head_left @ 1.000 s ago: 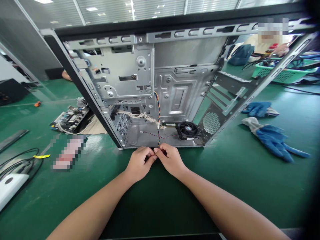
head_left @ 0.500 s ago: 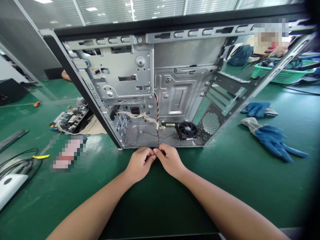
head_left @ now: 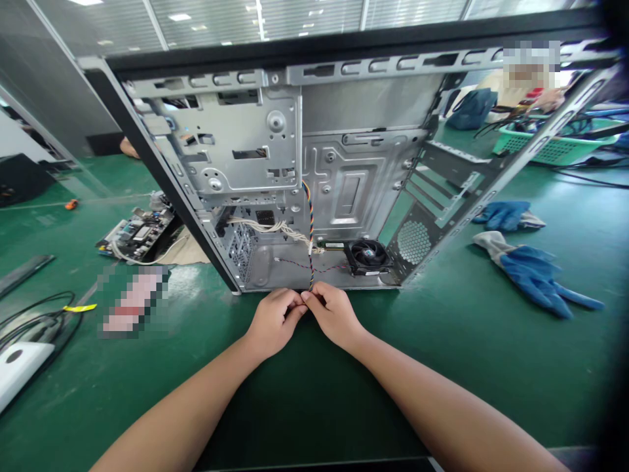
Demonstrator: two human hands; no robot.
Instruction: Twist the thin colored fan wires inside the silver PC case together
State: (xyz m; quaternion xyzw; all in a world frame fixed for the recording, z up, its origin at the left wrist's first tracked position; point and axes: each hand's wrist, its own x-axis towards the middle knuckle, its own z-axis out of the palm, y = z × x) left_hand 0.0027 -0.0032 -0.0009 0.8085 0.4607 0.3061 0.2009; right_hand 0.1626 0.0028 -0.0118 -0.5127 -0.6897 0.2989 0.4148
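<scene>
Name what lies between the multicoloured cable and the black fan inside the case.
In the head view, white cable ends, a green strip and a thin twisted wire lie between the multicoloured cable and black fan.

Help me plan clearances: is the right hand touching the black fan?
Apart: the head view shows metal case floor between the right hand and the black fan.
</scene>
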